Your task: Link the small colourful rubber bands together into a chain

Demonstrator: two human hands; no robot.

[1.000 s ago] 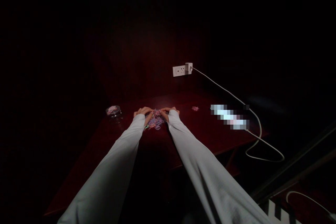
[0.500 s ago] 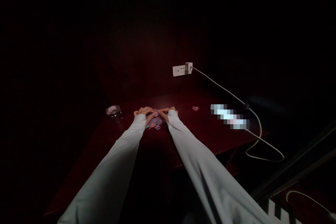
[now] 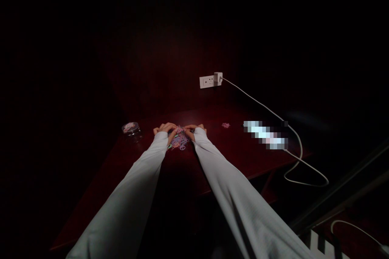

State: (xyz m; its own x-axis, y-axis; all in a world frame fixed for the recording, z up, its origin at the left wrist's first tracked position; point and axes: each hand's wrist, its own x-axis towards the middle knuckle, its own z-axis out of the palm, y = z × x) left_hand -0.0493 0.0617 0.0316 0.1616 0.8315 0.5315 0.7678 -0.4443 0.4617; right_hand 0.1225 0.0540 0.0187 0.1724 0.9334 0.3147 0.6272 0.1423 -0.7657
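Note:
A loose pile of small rubber bands (image 3: pixel 180 143), mostly purple and pink with some orange and green, lies on the dark red table between my hands. My left hand (image 3: pixel 166 128) bends over its left side, thumb and fingertips pinched together. From the right, my right hand (image 3: pixel 195 128) meets it, its fingers also in a pinch. The fingertips of both come close together over the far part of the pile, at some pinkish bands. Which single band is in each pinch is too small to make out.
A clear round tub (image 3: pixel 130 128) with a pale pink pattern on its lid stands to the left. A small cluster of pink bands (image 3: pixel 225 125) lies on the right. Beyond it, a blurred-out lit device (image 3: pixel 265 134) trails a white cable (image 3: pixel 302 145) to a charger (image 3: pixel 218 77) in the wall socket (image 3: pixel 206 82).
Both hands stay over the pile with slight finger movement. My left hand has shifted a little to the left, and the fingertips look slightly further apart.

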